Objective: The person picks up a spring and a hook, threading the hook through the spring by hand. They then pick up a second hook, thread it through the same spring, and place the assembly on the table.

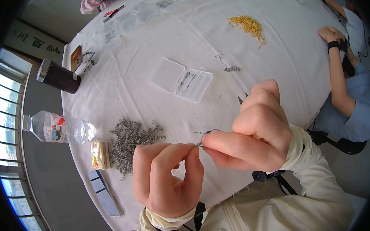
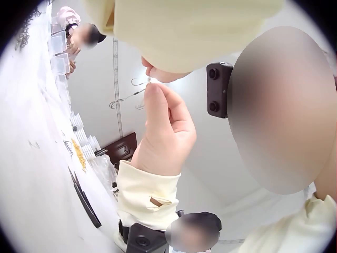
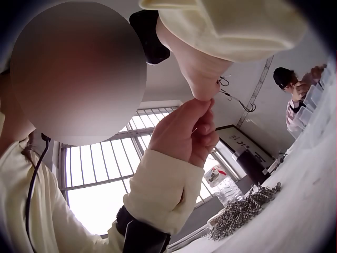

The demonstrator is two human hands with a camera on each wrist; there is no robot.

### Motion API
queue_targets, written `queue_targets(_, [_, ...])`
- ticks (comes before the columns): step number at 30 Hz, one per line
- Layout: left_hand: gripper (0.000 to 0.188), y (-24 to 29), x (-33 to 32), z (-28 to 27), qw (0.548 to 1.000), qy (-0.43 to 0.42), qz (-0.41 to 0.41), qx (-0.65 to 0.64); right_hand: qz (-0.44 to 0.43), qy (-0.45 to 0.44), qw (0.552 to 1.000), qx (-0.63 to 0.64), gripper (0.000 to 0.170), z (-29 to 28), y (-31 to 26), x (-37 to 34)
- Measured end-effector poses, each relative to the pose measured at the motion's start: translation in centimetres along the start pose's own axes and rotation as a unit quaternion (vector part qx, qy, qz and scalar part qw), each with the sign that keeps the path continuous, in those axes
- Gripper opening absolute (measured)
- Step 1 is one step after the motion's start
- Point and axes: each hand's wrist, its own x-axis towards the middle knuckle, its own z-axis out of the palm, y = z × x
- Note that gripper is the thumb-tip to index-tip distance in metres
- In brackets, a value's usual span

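Observation:
My left hand [image 1: 167,176] and right hand [image 1: 258,132] meet fingertip to fingertip above the table. Between them, thumbs and index fingers pinch a small fishing hook rig [image 1: 207,132], dark wire with a little metal loop at the left fingertips. Several thin hooks [image 2: 131,95] dangle from it in the left wrist view; the right wrist view shows the hooks [image 3: 239,100] beyond the fingers. The gripped part is mostly hidden. Beyond the hands lies an open clear plastic box [image 1: 200,87] with hooks in one compartment. Scissors tips [image 1: 242,99] show beside my right hand.
A heap of grey coiled springs [image 1: 131,142] lies left of my hands, near a phone [image 1: 105,193], a small packet [image 1: 99,154], a water bottle [image 1: 58,127] and a dark tumbler [image 1: 59,76]. Golden pieces [image 1: 247,25] lie farther off. People sit around the table.

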Motion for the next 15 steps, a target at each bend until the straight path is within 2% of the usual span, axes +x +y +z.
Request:
queue_targets(8, [0.021, 0.0, 0.13, -0.16, 0.999, -0.022, 0.012, 0.026, 0.001, -0.003, 1.0, -0.02, 0.042, 0.15, 0.13, -0.16])
queue_targets(11, [0.019, 0.18, 0.21, -0.11, 0.999, -0.032, -0.012, 0.009, 0.0, 0.006, 1.0, -0.02, 0.041, 0.28, 0.25, -0.1])
queue_targets(15, [0.014, -0.18, -0.21, 0.31, 0.993, -0.011, -0.071, -0.099, -0.001, 0.015, 1.0, -0.015, 0.04, 0.19, 0.23, -0.03])
